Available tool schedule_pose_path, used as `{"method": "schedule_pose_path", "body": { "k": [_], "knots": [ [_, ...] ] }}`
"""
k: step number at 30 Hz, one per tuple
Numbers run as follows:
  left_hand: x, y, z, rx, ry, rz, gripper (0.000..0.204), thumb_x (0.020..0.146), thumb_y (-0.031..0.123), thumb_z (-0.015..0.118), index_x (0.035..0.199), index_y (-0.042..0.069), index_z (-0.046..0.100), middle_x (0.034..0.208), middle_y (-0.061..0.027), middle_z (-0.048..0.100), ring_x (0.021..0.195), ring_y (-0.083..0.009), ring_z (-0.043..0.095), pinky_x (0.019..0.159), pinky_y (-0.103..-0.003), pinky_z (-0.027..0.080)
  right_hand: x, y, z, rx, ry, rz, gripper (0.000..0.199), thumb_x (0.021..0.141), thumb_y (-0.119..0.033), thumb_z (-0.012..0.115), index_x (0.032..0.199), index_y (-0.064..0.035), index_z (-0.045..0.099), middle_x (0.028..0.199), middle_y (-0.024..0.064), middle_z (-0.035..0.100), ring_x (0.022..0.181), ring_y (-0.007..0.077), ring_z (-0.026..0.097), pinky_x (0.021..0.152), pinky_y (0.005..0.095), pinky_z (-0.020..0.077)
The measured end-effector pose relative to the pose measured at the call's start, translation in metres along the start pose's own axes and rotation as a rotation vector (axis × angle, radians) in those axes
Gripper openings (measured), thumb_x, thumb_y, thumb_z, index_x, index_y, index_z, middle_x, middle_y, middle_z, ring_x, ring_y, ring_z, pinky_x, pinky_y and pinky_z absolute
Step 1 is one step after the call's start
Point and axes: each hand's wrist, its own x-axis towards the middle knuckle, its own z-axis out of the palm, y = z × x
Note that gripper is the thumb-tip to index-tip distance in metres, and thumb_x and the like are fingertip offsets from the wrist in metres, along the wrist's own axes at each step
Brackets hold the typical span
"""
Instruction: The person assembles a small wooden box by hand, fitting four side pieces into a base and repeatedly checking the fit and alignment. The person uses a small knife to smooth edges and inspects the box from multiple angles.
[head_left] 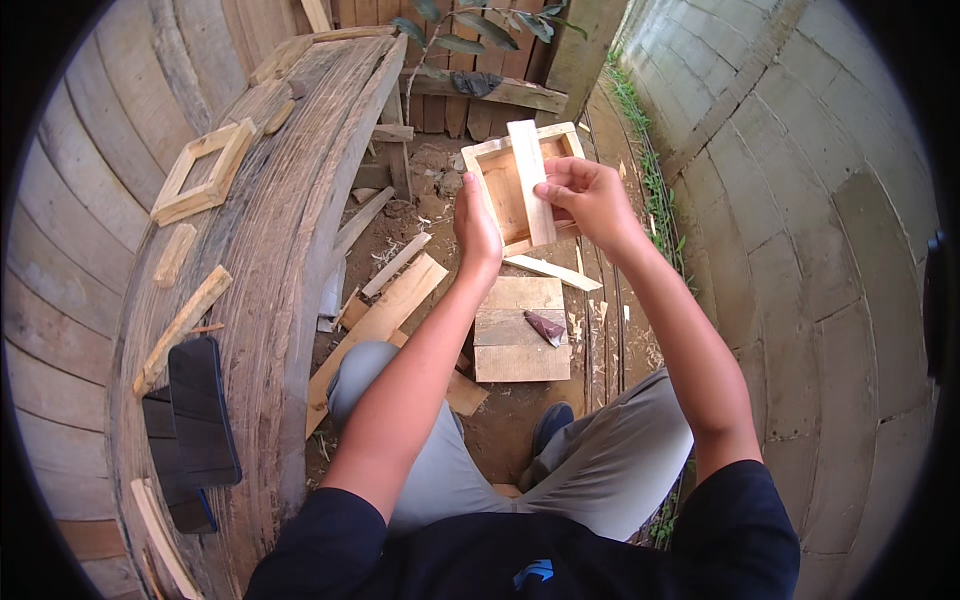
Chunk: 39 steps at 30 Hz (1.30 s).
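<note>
My left hand (478, 232) grips the left side of a shallow wooden box (506, 200) with a raised rim, held up and tilted in front of me. Most of the fingers of this hand are hidden behind the box. A pale flat wooden slat (529, 170) lies lengthwise across the open face of the box, its far end reaching past the rim. My right hand (597, 200) is closed on the slat's right edge, with thumb and fingers pinching it near the middle. The right hand covers part of the box's right side.
Along the left runs a wooden bench (270, 230) bearing a small wooden frame (205, 172), wood strips (182, 328) and a dark phone (205, 410). Offcut planks (385, 312) lie on the dirt. Below my hands a square board (520, 362) carries a brown cone-shaped packet (545, 327). A block wall (790, 230) stands right.
</note>
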Motion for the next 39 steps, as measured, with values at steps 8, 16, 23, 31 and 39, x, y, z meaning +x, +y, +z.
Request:
{"method": "schedule_pose_path", "body": {
  "k": [8,16,23,31,39],
  "knots": [
    [-0.007,-0.012,0.001,0.277,0.060,0.139,0.065,0.112,0.051,0.032,0.133,-0.006,0.055,0.129,-0.0186,0.063,0.119,-0.0252,0.061,0.105,-0.038,0.044,0.015,0.040,0.010,0.133,-0.042,0.001,0.027,0.093,-0.005,0.075,0.118,0.0037,0.070,0.099,0.0075,0.074,0.086,0.0133,0.070,0.074,0.0290,0.0597],
    [-0.020,-0.015,0.000,0.223,-0.134,-0.011,0.069,0.113,0.052,0.026,0.144,-0.005,0.049,0.140,-0.0180,0.059,0.128,-0.0236,0.057,0.111,-0.038,0.042,0.012,0.066,0.013,0.148,-0.064,0.018,0.028,0.091,-0.007,0.076,0.115,0.0048,0.071,0.094,0.0093,0.075,0.082,0.0147,0.072,0.073,0.0298,0.0617],
    [-0.018,-0.035,0.000,0.237,-0.088,-0.022,0.068,0.113,0.053,0.024,0.145,-0.003,0.048,0.138,-0.0177,0.060,0.126,-0.0246,0.060,0.108,-0.038,0.046,0.016,0.082,0.010,0.058,-0.045,-0.026,0.031,0.089,-0.008,0.078,0.116,0.0043,0.070,0.089,0.0086,0.075,0.077,0.0145,0.072,0.069,0.0286,0.0587],
    [-0.026,-0.028,0.017,0.124,-0.093,0.046,0.058,0.113,0.048,0.030,0.131,-0.003,0.053,0.124,-0.0153,0.064,0.107,-0.0197,0.066,0.094,-0.035,0.054,0.003,0.066,-0.004,0.217,-0.090,0.014,0.032,0.089,-0.006,0.077,0.118,0.0056,0.068,0.089,0.0085,0.075,0.076,0.0134,0.071,0.069,0.0285,0.0586],
    [-0.026,-0.028,0.018,0.175,-0.078,0.023,0.062,0.113,0.052,0.026,0.136,0.000,0.051,0.125,-0.0156,0.064,0.110,-0.0210,0.066,0.095,-0.035,0.055,-0.012,0.065,-0.011,0.229,-0.111,0.082,0.032,0.090,-0.006,0.076,0.118,0.0052,0.069,0.090,0.0076,0.075,0.076,0.0127,0.071,0.068,0.0284,0.0589]
  ]
}}
